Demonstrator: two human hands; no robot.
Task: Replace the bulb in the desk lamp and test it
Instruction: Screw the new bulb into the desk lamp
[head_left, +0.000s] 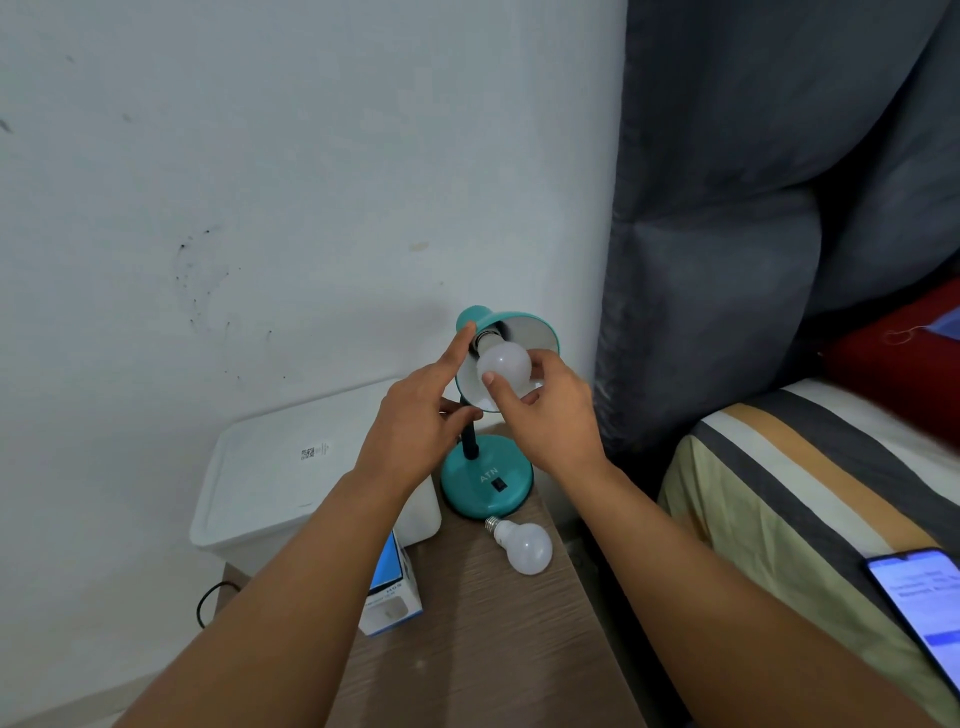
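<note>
L hand (415, 415) steadies the teal lamp shade (540, 332), index finger on its outer side, grip released, not closed on anything. R hand (550, 415) has its grip on the bulb in the socket (503, 364), fingertips around the globe. Bulb axis runs from the socket at upper left toward the R hand, so the R hand is nearer. Count: 2 bulbs, 1 lamp, 1 box (392, 597). The spare bulb (524, 545) lies near the worktop (467, 649) right edge, just beside the lamp base (485, 480).
</note>
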